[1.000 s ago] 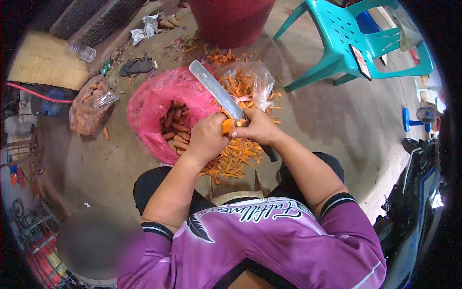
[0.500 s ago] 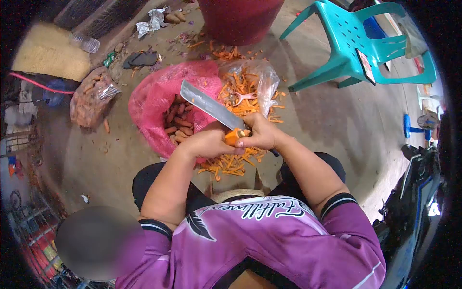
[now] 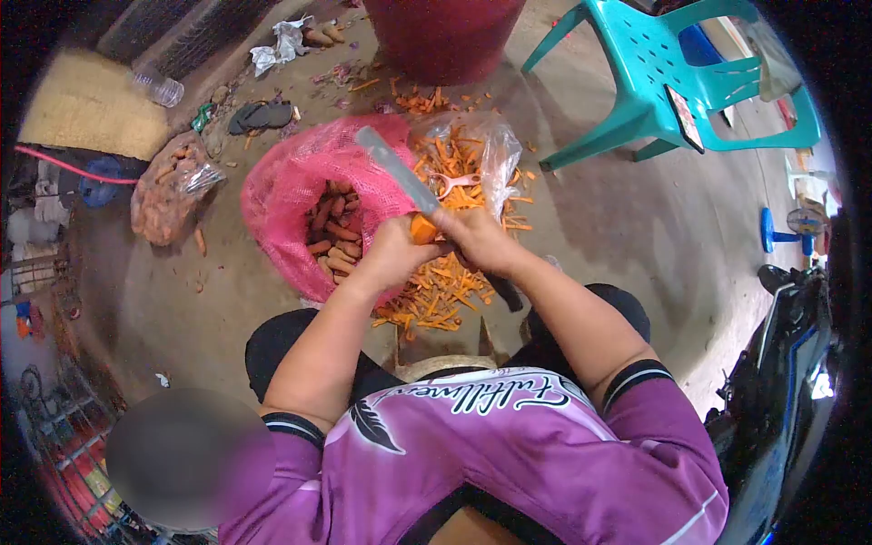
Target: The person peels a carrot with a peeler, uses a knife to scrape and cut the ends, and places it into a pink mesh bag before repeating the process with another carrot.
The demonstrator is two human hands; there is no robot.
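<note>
My right hand (image 3: 486, 242) is closed around a large knife (image 3: 397, 168). Its long grey blade points up and to the left, over the pink mesh sack, and its dark handle end sticks out below the hand. My left hand (image 3: 396, 251) grips an orange carrot (image 3: 422, 229), close against the right hand at the base of the blade. Fingers cover most of the carrot. Beneath both hands lie orange strips (image 3: 436, 295) in a loose heap. The pink mesh sack (image 3: 282, 195) gapes beside my left hand, with several brownish roots (image 3: 341, 241) inside.
Beyond my hands, a pink peeler (image 3: 454, 184) rests on orange pieces by a clear plastic bag (image 3: 501, 163). A red tub (image 3: 440, 41) stands at the back, a green chair (image 3: 636, 82) at right. A filled plastic bag (image 3: 173, 195) and sandal (image 3: 262, 116) lie left.
The knife blade has turned to a steeper angle, its handle end now showing below my right hand. My left hand has shifted slightly up, and the carrot is now higher and further left.
</note>
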